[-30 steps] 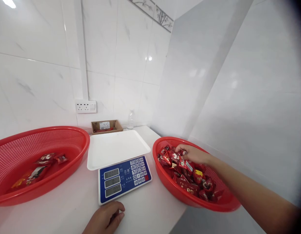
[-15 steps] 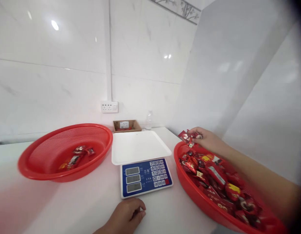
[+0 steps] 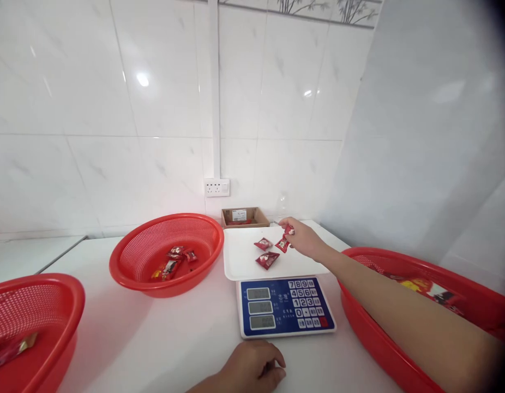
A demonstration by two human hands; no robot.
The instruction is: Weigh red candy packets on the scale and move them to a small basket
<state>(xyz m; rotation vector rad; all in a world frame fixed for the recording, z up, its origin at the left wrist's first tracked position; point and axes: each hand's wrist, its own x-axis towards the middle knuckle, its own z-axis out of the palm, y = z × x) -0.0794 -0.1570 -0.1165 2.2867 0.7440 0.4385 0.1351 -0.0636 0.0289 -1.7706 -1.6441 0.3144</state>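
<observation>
My right hand [image 3: 304,240] pinches red-wrapped candies [image 3: 286,238] just above the white pan [image 3: 240,267] of a scale; how many it holds I cannot tell. Two more red packets lie on the pan, one candy [image 3: 263,243] farther back and another candy [image 3: 268,260] nearer the front. Below the scale's blue keypad panel [image 3: 283,305], my left hand [image 3: 252,367] rests on the table, loosely curled with nothing visible in it. My right forearm crosses over a red basin [image 3: 359,322] of red-wrapped sweets and hides part of it.
Left of the scale sits a red perforated basket [image 3: 127,254] with several sweets. Another red basket [image 3: 74,305] at the left edge holds a red packet. A cardboard box [image 3: 258,216] and a clear bottle [image 3: 282,203] stand behind the pan, near the tiled wall [image 3: 162,169].
My right hand has moved left from above the right basin to the scale pan, where two packets now lie. My left hand stays curled before the scale. The view has turned left.
</observation>
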